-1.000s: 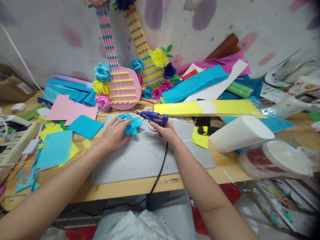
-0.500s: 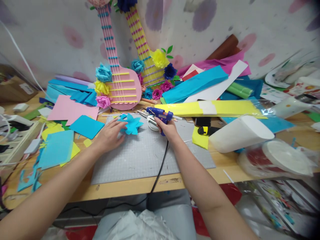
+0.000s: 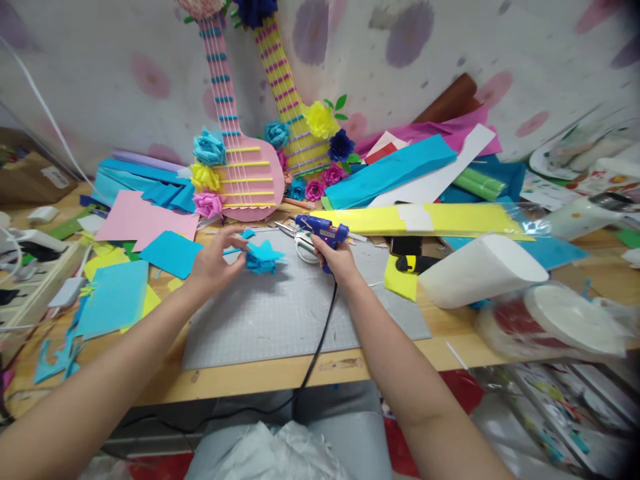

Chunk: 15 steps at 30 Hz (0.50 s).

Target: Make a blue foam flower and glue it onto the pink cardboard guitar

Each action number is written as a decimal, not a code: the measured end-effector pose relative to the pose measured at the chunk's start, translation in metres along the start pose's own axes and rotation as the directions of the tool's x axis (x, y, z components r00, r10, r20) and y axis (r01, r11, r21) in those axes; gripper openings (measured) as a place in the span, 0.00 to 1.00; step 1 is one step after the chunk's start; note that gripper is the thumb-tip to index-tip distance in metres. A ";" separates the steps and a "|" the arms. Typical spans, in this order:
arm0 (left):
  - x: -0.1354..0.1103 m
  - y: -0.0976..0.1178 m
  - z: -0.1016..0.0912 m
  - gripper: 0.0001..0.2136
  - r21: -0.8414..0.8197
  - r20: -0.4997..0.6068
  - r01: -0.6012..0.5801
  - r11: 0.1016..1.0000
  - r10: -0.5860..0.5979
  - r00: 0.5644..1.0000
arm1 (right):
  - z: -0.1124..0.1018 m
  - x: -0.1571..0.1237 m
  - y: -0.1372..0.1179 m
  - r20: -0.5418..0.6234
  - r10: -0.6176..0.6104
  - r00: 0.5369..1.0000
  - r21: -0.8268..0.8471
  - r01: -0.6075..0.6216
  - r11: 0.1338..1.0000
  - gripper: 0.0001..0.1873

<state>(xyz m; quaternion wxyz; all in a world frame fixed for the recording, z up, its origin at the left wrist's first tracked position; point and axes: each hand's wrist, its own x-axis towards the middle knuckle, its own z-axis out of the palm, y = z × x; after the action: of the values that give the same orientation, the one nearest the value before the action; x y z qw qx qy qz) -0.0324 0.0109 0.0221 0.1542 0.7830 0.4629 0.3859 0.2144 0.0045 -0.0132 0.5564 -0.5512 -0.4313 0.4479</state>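
Wht backdrop point(image 3: 360, 60) w/ purple & pink spots; wood table point(image 3: 240, 383), cluttered; grey mat point(image 3: 280, 320) ctr. L hand point(image 3: 217, 260), over mat's L side: thumb & fingers pinched on blue flower point(image 3: 265, 258), bloom tilted. R hand point(image 3: 339, 260): fingers clamped on glue gun point(image 3: 320, 229); cord point(image 3: 324, 333) crosses mat, drops off edge. Scissors point(image 3: 302, 243) lie btwn flower & gun, part hidden. Behind: pink guitar point(image 3: 257, 175), yel. guitar point(image 3: 295, 142), upright. R: yel. pack point(image 3: 450, 220), wht roll point(image 3: 480, 270), lidded tub point(image 3: 570, 320). L: pink sheet point(image 3: 150, 220), blue sheet point(image 3: 113, 300).
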 end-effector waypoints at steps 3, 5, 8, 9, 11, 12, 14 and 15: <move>0.006 0.014 -0.004 0.21 -0.342 -0.076 0.264 0.902 -0.307 0.949 | 0.000 0.000 -0.005 -0.014 0.016 1.000 0.068 -0.015 0.998 0.22; 0.009 0.019 -0.007 0.22 -0.512 -0.050 0.406 0.757 -0.499 0.865 | -0.001 -0.001 -0.008 -0.007 0.012 1.000 0.100 -0.011 0.995 0.22; 0.011 0.022 -0.010 0.20 -0.646 0.117 0.575 0.503 -0.679 0.725 | -0.001 -0.001 -0.010 0.000 0.015 1.000 0.128 -0.015 0.992 0.21; 0.011 0.022 -0.010 0.19 -0.665 0.180 0.607 0.435 -0.695 0.696 | -0.001 -0.001 -0.010 0.002 0.020 1.000 0.136 -0.020 0.990 0.21; 0.010 0.020 -0.010 0.14 -0.692 0.288 0.638 0.338 -0.681 0.673 | -0.002 -0.002 -0.010 0.005 0.027 1.000 0.151 -0.028 0.988 0.21; 0.008 0.020 -0.010 0.11 -0.705 0.327 0.643 0.300 -0.668 0.669 | -0.002 -0.002 -0.009 0.008 0.029 1.000 0.154 -0.030 0.988 0.21; 0.006 0.018 -0.009 0.08 -0.732 0.383 0.645 0.218 -0.652 0.655 | -0.001 -0.002 -0.008 0.007 0.031 1.000 0.160 -0.031 0.987 0.21; 0.005 0.017 -0.009 0.07 -0.745 0.407 0.645 0.170 -0.650 0.642 | -0.001 -0.002 -0.008 0.005 0.032 0.999 0.161 -0.032 0.986 0.21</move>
<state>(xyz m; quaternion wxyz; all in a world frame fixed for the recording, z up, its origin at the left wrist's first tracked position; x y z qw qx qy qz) -0.0273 0.0048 0.0403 0.6603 0.3274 0.4984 0.4565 0.2157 0.0025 -0.0054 0.5913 -0.5108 -0.3855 0.4907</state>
